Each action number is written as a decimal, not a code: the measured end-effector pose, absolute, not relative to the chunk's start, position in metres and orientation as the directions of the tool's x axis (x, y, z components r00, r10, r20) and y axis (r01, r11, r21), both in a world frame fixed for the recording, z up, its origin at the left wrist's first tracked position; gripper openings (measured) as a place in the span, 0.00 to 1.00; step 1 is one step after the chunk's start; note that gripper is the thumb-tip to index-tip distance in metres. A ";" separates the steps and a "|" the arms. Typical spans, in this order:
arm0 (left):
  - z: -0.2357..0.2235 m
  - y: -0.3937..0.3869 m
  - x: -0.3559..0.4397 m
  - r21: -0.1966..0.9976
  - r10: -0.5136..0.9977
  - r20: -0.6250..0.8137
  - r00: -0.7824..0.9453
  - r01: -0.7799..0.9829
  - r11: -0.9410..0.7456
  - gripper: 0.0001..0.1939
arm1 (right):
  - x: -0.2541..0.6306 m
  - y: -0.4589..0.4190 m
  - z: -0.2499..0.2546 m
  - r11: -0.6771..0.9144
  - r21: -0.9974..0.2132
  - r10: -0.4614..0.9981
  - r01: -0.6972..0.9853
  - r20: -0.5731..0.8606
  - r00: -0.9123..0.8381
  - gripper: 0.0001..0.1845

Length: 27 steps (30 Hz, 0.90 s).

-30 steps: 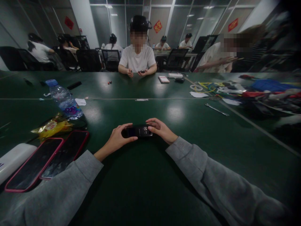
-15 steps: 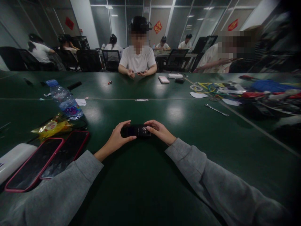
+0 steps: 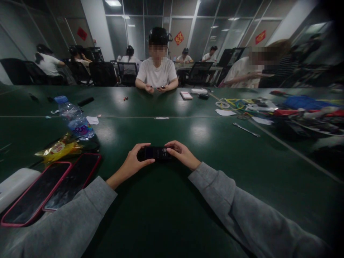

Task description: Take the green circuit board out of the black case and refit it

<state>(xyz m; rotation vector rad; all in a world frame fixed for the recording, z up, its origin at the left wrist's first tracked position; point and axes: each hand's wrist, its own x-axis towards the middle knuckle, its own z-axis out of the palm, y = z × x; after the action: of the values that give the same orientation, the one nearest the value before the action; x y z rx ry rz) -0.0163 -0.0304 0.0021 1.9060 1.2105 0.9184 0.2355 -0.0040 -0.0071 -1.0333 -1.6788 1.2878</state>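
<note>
A small black handheld device (image 3: pixel 158 153) with a dark screen and marked buttons lies lengthwise between my hands, just above or on the green table; which of the two I cannot tell. My left hand (image 3: pixel 132 160) curls around its left end, thumb along the near edge and fingers along the far edge. At the right end, my right hand (image 3: pixel 182 154) grips it, with the thumb over the buttons and the fingers bent behind.
Two red-rimmed phones (image 3: pixel 72 181), a white case-like object (image 3: pixel 17 184), a yellow snack packet (image 3: pixel 60 149) and a water bottle (image 3: pixel 75 118) lie at left. A wrench (image 3: pixel 245 129) and a cable heap (image 3: pixel 301 111) are at right. A person (image 3: pixel 157 71) sits opposite.
The whole scene sits slightly lower in the picture, as the head view has tilted up a little. Both hands keep their hold on the device, with the right thumb still over its buttons.
</note>
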 end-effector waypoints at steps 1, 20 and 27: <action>0.002 -0.030 -0.016 0.833 0.927 0.198 0.319 0.443 -0.331 0.30 | 0.235 -0.004 -0.008 0.168 -0.976 0.920 0.141 0.104 -0.378 0.16; -0.011 -0.023 -0.016 0.860 0.946 0.175 0.274 0.425 -0.282 0.27 | 0.231 -0.010 -0.012 0.380 -0.865 0.896 0.329 0.255 -0.365 0.21; -0.009 -0.024 -0.016 0.845 0.936 0.206 0.287 0.429 -0.318 0.27 | 0.229 -0.015 -0.012 0.587 -0.645 0.806 0.489 0.410 -0.427 0.27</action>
<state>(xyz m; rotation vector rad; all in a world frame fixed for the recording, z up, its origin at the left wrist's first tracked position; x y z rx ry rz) -0.0164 -0.0243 -0.0086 1.8800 1.2236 0.9523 0.2289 -0.0145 -0.0119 -1.0245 -2.1028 0.5687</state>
